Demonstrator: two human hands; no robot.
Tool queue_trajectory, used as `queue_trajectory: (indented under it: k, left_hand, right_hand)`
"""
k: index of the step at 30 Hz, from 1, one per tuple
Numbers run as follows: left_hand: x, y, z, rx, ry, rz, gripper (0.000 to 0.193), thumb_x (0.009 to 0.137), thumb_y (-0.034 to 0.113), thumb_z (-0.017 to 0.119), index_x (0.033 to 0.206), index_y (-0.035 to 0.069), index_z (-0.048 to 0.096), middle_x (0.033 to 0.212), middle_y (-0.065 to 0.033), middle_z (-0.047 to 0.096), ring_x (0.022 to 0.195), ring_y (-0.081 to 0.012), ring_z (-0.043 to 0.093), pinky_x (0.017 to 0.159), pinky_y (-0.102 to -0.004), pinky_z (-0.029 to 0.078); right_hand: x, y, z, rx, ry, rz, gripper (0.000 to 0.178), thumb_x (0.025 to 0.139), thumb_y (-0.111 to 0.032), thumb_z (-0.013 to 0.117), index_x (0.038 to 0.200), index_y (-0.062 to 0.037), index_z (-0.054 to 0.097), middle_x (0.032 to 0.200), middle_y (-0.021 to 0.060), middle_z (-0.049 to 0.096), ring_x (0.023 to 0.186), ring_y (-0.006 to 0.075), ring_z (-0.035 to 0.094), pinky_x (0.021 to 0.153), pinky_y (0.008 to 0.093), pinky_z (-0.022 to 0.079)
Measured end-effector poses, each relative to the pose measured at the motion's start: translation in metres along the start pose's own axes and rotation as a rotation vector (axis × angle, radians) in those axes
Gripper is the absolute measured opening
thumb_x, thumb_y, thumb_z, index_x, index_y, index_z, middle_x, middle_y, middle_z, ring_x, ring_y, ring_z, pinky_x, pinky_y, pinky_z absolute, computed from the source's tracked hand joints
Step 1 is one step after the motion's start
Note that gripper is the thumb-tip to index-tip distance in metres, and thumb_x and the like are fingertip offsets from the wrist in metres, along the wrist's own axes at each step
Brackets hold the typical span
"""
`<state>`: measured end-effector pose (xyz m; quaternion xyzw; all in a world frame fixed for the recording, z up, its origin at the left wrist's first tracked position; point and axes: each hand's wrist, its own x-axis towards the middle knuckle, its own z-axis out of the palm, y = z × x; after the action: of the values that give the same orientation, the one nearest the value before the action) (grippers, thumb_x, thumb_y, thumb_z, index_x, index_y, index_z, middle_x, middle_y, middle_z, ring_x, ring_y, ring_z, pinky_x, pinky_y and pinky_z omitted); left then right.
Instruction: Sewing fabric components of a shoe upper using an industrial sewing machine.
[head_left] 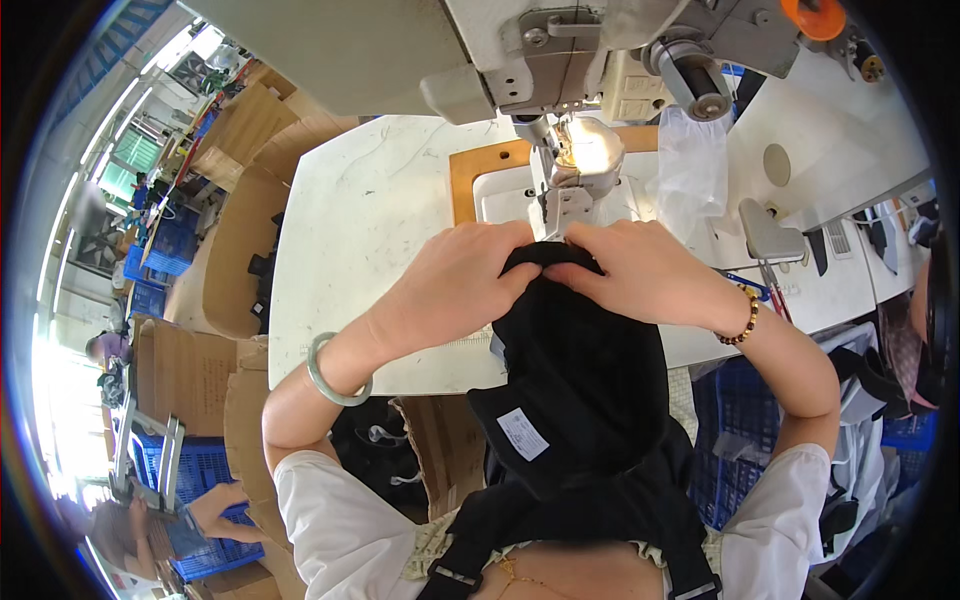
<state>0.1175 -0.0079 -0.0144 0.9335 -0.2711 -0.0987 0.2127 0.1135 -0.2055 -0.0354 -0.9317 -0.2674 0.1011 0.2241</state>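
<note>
A soft black fabric piece, rounded and cap-like point(585, 370), hangs from my hands in front of the sewing machine, its lower part over my lap. A white label point(523, 434) lies on its lower left part. My left hand point(465, 275) pinches the top edge between thumb and fingers. Close beside it, my right hand point(645, 275) pinches the same edge, thumbs almost meeting. That edge is folded and sits just before the sewing machine's needle area point(565, 200); whether it lies under the presser foot is hidden.
The lit machine head point(590, 150) stands over a white sewing table point(350, 220). Scissors point(775, 290) lie on the right, near a clear plastic bag point(692, 165). Cardboard boxes point(185, 375) and blue crates point(195, 465) stand on the left, where another person point(125, 530) shows.
</note>
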Motion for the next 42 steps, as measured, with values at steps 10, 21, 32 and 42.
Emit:
queue_trajectory:
  k: [10,21,32,42]
  left_hand:
    - [0.019,0.01,-0.01,0.474,-0.204,0.229,0.027,0.066,0.018,0.069,0.087,0.004,0.062,0.077,-0.0181,0.064,0.076,-0.0324,0.063,0.064,-0.0417,0.048]
    - [-0.011,-0.002,-0.001,0.385,-0.203,0.132,0.019,0.071,0.021,0.069,0.082,0.005,0.068,0.072,-0.0168,0.064,0.071,-0.0336,0.064,0.064,-0.0422,0.051]
    - [-0.045,-0.054,-0.109,0.842,0.191,-0.365,0.02,0.072,0.023,0.066,0.075,0.003,0.068,0.069,-0.0187,0.063,0.07,-0.0356,0.063,0.06,-0.0427,0.05]
    - [0.108,-0.115,-0.046,0.858,1.093,0.185,0.023,0.076,0.014,0.057,0.096,0.005,0.065,0.093,-0.0121,0.065,0.089,-0.026,0.064,0.071,-0.0358,0.051]
  right_hand:
    - [0.003,-0.022,0.023,-0.233,0.115,-0.168,0.03,0.077,-0.014,0.065,0.096,0.0013,0.048,0.074,0.0174,0.061,0.071,0.0329,0.063,0.063,0.0424,0.048]
    - [-0.005,-0.033,0.026,-0.217,0.008,-0.177,0.027,0.076,-0.022,0.065,0.09,-0.0034,0.052,0.063,0.0147,0.06,0.065,0.0336,0.061,0.058,0.0423,0.046]
    - [-0.047,-0.023,-0.014,-0.079,0.63,-0.365,0.03,0.08,-0.019,0.066,0.105,-0.0029,0.06,0.086,0.0112,0.065,0.077,0.0257,0.061,0.07,0.0357,0.044]
    - [0.038,0.081,-0.018,-0.239,1.047,-0.126,0.029,0.076,-0.011,0.066,0.102,-0.0015,0.057,0.104,0.0165,0.058,0.101,0.0313,0.053,0.083,0.0398,0.042]
